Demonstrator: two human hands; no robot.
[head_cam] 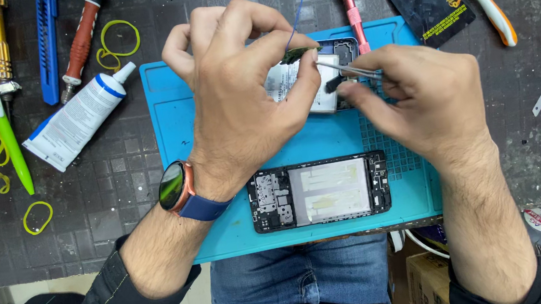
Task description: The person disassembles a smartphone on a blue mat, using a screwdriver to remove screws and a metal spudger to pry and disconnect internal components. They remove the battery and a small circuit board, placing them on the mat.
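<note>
Our left hand (239,89) hides most of the opened phone (335,74) at the blue mat's (170,121) far edge, fingers pinching a small green board (298,54); our right hand (422,93) grips tweezers (348,68). Dark gridded worktop (123,184).

There is one camera, and it sits on the person's head. It looks almost straight down at a dark table (123,184) and the blue mat (225,228) on it. It is close, so the left hand (240,102) and the right hand (415,93) fill the middle of the view. The person's own lap shows at the bottom edge. Tools lie along the top and left edges.
</note>
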